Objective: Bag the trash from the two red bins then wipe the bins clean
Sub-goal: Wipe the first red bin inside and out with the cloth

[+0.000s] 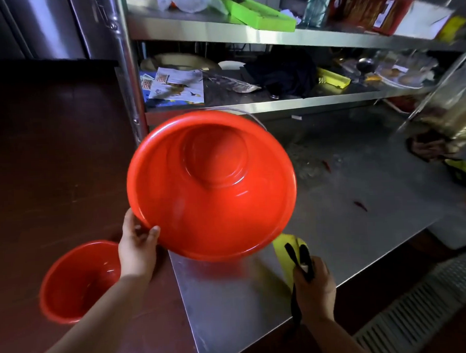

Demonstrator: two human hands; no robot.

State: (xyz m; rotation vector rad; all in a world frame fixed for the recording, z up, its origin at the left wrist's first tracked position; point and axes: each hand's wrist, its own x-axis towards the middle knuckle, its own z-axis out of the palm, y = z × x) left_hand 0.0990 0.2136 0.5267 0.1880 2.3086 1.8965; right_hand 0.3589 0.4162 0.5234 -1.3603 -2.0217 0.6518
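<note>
My left hand (137,250) grips the lower left rim of a large red bin (213,188), tilted up above the steel table with its empty inside facing me. My right hand (314,287) is closed on a yellow cloth (284,256) with black straps, just below the bin's lower right edge. A second, smaller red bin (76,282) stands upright on the dark floor at the lower left; its inside looks empty.
The steel table (348,224) carries scattered crumbs and small red scraps. Behind it, steel shelves (247,34) hold papers, a dark cloth, green and yellow boxes and packages. A clear bag with contents (450,113) hangs at the right. A floor grate (424,309) lies lower right.
</note>
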